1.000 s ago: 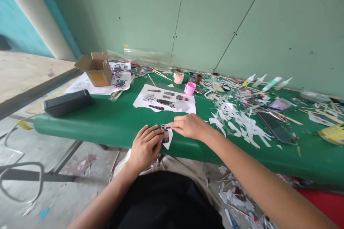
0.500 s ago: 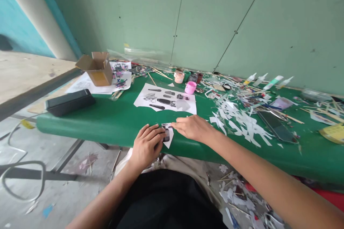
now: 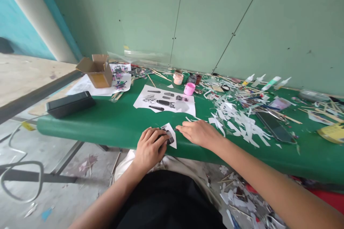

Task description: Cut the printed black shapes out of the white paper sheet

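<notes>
My left hand rests at the near edge of the green table, its fingers curled and pressing on a small printed paper cutout. My right hand lies just right of that cutout, fingertips pinched together close to its upper corner; whether they touch it or hold anything I cannot make out. A white printed sheet with dark shapes lies farther back on the table.
White paper scraps litter the table to the right, with a dark phone, wooden sticks and glue tubes. Small paint pots stand behind the sheet. A cardboard box and a black case sit at left.
The cutout has turned and shifted slightly right under my left fingers. My right hand has moved a little right, off the cutout's top edge.
</notes>
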`<state>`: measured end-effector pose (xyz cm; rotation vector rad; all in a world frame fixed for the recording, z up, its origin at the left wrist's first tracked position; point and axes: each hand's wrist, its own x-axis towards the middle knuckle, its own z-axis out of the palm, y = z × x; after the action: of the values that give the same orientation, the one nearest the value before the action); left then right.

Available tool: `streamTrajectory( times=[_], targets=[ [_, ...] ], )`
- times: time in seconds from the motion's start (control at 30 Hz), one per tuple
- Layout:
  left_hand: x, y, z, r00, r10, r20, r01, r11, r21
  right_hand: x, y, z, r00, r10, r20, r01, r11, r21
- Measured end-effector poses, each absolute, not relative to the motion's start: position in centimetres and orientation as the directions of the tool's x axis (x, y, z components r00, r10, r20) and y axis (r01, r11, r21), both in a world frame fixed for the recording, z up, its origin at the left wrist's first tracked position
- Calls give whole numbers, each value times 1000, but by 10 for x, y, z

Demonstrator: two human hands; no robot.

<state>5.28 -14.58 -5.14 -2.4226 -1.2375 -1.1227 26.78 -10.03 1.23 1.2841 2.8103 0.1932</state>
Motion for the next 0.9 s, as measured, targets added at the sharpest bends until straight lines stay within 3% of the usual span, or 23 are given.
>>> streamTrajectory(
  times=[0.1,0.17,0.3,0.4,0.6,0.9],
  targets=[
    [55,-147,-52,353,610,709,767,-623,154,275,-101,13,-621,784,7,784,620,30],
    [58,-148,-53,347,609,713,773,-616,150,275,-100,13,-566,823,43,817,567,-104],
    [63,-148,-56,347,603,719,759,-630,162,256,-94,8,-341,935,97,878,354,-321],
    [64,-147,-58,358,596,718,742,-649,169,241,-89,3,-238,969,69,907,247,-340],
    [64,-146,-60,351,590,727,750,-642,159,235,-88,-2,-194,981,26,925,191,-328],
    [66,-146,-62,344,588,732,772,-621,137,243,-99,-11,-264,940,215,891,323,-318]
  ],
)
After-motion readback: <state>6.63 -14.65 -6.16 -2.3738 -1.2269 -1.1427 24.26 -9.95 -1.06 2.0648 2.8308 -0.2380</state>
